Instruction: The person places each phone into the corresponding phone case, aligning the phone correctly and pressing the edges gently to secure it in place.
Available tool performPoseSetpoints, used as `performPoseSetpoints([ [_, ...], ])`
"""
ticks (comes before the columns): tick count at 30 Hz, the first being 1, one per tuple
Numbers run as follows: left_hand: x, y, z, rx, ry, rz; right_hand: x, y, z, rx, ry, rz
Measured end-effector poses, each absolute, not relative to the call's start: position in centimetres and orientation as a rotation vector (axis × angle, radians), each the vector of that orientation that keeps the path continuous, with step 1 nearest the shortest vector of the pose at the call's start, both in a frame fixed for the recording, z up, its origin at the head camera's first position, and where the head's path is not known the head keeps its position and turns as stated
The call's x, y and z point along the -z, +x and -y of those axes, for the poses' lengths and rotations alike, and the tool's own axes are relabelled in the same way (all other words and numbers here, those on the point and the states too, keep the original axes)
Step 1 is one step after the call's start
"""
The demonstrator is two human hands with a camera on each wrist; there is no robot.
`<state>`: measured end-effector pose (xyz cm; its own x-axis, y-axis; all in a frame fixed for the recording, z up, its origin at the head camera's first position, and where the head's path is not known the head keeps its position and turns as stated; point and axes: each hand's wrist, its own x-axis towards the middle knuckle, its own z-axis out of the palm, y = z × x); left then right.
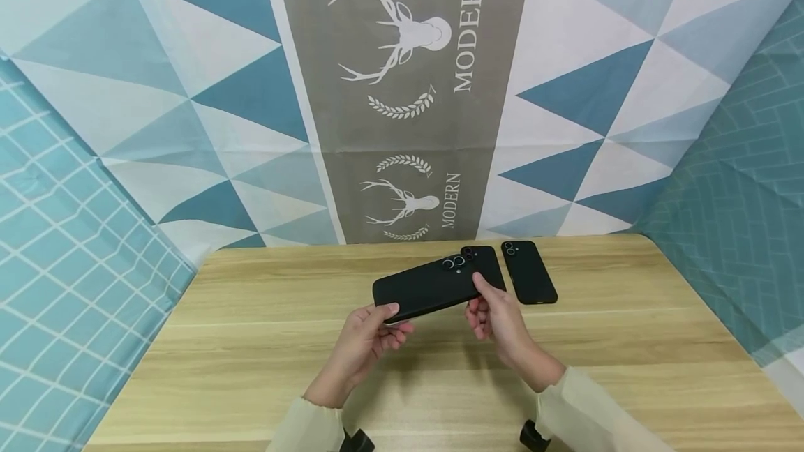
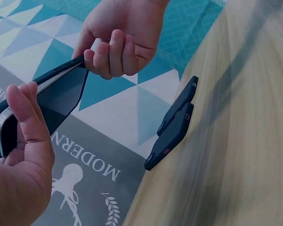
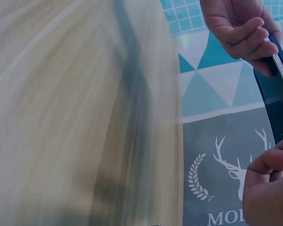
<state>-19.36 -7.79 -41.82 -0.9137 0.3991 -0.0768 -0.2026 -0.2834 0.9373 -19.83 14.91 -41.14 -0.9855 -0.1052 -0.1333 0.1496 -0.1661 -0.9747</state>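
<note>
Both hands hold a black-cased phone (image 1: 427,288) above the wooden table (image 1: 251,340), its back up and camera lenses toward the right end. My left hand (image 1: 394,319) grips the left end, thumb on top and fingers curled under. My right hand (image 1: 477,302) pinches the lens end. In the left wrist view the phone (image 2: 52,101) shows a silver edge inside the dark case, between the left hand (image 2: 23,155) and the right hand (image 2: 115,44). The right wrist view shows the phone (image 3: 276,89) edge-on, with the left hand (image 3: 240,28) above and the right hand (image 3: 269,188) below.
Two more black phones or cases lie side by side on the table behind the hands, one (image 1: 486,265) partly hidden by the held phone, the other (image 1: 530,271) to its right; both also appear as a pair of black cases (image 2: 177,125). A patterned cloth backdrop (image 1: 402,89) rises behind the table.
</note>
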Motion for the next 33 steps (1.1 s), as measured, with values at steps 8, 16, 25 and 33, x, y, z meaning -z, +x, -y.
performPoseSetpoints([
  [8, 41.6, -19.5, 7.7, -2.217, 0.279, -1.622, 41.6, -19.0, -13.9, 2.217, -0.206, -1.788],
  [16, 41.5, -19.4, 7.4, -2.202, 0.294, -1.645, 41.9, -18.6, -12.5, 2.156, -0.340, -1.778],
  [25, 41.4, -19.3, 7.6, -2.166, 0.392, -1.597, 40.9, -18.0, -12.7, 2.252, -0.296, -1.746],
  [33, 41.2, -19.3, 8.2, -2.133, 0.425, -1.621, 41.1, -17.9, -13.2, 2.259, -0.290, -1.731],
])
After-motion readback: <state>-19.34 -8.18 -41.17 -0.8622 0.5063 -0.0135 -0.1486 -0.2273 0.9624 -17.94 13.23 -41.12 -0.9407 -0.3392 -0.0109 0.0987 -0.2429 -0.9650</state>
